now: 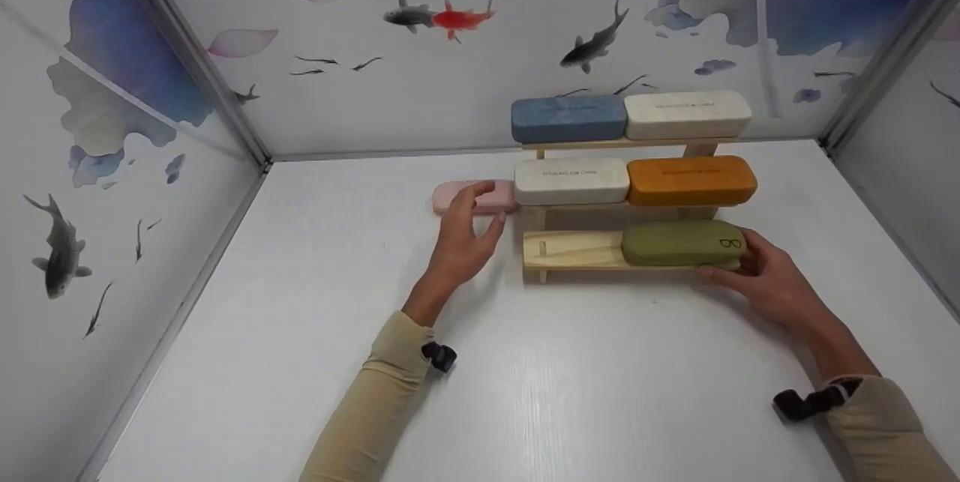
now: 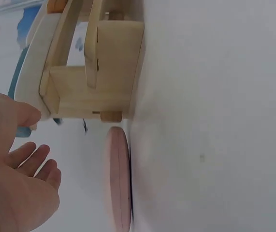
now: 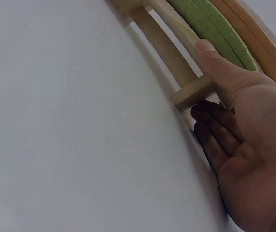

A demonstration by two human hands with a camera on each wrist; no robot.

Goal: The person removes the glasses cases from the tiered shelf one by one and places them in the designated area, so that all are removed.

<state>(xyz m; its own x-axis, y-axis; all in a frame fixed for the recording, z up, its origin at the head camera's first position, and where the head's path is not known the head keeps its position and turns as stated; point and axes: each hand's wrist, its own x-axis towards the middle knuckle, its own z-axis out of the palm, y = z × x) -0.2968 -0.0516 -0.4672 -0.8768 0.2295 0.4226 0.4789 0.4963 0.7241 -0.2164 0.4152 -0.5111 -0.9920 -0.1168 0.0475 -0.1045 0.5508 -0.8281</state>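
White walls (image 1: pixel 337 107) with painted fish (image 1: pixel 461 19) stand round a shiny white table (image 1: pixel 555 369). On it I see a wooden rack (image 1: pixel 581 249) like three little steps. Up top sit a blue case (image 1: pixel 568 120) and a cream case (image 1: pixel 688 116). On the middle step sit a white case (image 1: pixel 571 184) and an orange case (image 1: pixel 691 182). Down low, a green case (image 1: pixel 679 243) lies at the right end, with bare wood beside it. One pink case (image 1: pixel 491 202) lies flat on the table, just left of the rack.

Over the pink case hangs the left hand (image 1: pixel 463 246), fingers bent a bit, thumb well apart, pinching nothing. At the green case's end is the right hand (image 1: pixel 780 283), thumb in front, fingers bent by the shelf's end. I can't tell whether it pinches the case or the shelf edge.

Trouble could come if the right hand pushes hard: the green case might slide along the bare wood, or the rack might scoot. If the left thumb bumps the white case, that might fall.
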